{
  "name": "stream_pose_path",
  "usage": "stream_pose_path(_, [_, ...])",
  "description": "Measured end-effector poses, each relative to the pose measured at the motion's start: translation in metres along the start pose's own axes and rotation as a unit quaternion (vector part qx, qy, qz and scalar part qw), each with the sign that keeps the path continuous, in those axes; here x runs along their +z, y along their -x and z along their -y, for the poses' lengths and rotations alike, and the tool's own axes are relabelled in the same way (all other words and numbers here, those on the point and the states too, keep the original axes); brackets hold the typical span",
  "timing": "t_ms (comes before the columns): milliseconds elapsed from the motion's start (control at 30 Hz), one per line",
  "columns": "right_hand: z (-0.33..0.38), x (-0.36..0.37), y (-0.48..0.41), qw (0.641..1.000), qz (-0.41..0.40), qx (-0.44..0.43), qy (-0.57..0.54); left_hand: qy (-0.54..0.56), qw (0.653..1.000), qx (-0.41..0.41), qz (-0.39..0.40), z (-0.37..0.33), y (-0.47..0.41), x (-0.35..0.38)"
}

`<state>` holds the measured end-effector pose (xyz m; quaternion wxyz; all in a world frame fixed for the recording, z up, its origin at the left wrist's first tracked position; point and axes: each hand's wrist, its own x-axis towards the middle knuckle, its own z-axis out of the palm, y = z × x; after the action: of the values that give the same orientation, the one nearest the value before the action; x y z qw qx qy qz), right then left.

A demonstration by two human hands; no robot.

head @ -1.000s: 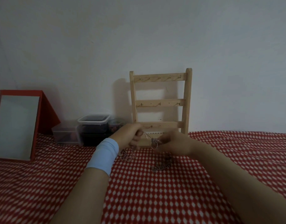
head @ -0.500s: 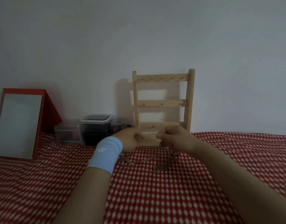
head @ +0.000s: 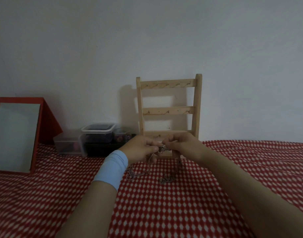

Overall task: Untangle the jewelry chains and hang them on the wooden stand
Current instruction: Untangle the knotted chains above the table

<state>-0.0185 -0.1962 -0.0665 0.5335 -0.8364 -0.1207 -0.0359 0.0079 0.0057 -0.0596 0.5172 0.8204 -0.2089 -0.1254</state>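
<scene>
A knot of silver jewelry chains (head: 162, 149) was held up just in front of the foot of the single wooden stand (head: 169, 109), between two bare hands. The left hand (head: 142, 148), above a pale blue wristband (head: 111, 169), had its fingers curled round strands on one side. The right hand (head: 181, 143) pinched the knot from the other side. Loose lengths trailed down to two small heaps on the red-and-white checked cloth (head: 164, 212). How many separate chains made up the tangle could not be told.

The work appeared to be at the untangling step: the stand's three rails showed only bare hooks, five on the top one. The next move would likely call for easing one strand free without tightening the knot.

To the left, one red-framed mirror (head: 15, 136) and at least three plastic containers (head: 97, 133) stood against the wall.
</scene>
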Motion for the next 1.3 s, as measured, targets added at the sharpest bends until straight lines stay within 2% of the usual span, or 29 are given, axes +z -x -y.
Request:
stream_pose_path(100, [0.002,0.001,0.000,1.000,0.029,-0.005,0.001,0.027,1.000,-0.008,-0.011,-0.002,-0.001,0.002])
stream_pose_path(233, [0.002,0.004,-0.001,0.999,-0.011,-0.044,0.021,0.052,0.998,-0.023,-0.019,-0.006,0.000,0.005])
stream_pose_path(300, [0.004,0.004,0.001,0.999,-0.023,-0.043,0.007,0.062,0.997,-0.028,-0.021,-0.007,-0.002,0.007])
stream_pose_path(533, [0.004,0.003,0.002,0.999,0.012,-0.021,-0.031,0.056,0.997,-0.029,-0.055,-0.009,0.001,0.005])
stream_pose_path(733, [0.000,0.005,-0.002,0.999,-0.029,-0.015,0.044,-0.018,0.997,-0.033,-0.066,-0.015,0.001,0.001])
stream_pose_path(833, [0.005,0.007,0.000,0.998,-0.038,-0.024,0.043,-0.080,0.991,0.012,-0.103,-0.013,0.001,0.001])
stream_pose_path(967, [0.006,0.008,0.000,0.998,-0.058,-0.015,-0.021,0.062,0.996,0.055,-0.039,-0.014,0.004,0.004])
stream_pose_path(1067, [0.004,0.007,-0.002,0.995,-0.093,-0.006,-0.039,0.000,0.997,0.064,-0.051,-0.011,0.000,0.005])
stream_pose_path(1167, [0.005,0.007,-0.001,0.993,-0.079,-0.002,-0.084,-0.065,0.992,0.061,-0.087,-0.009,-0.003,0.005])
stream_pose_path(1233, [0.008,0.007,0.000,0.989,-0.064,0.001,-0.131,-0.075,0.993,0.050,-0.078,-0.010,-0.001,0.005])
stream_pose_path(1300, [0.010,0.006,0.000,0.992,-0.064,-0.004,-0.111,-0.063,0.995,0.042,-0.059,-0.011,0.001,0.003])
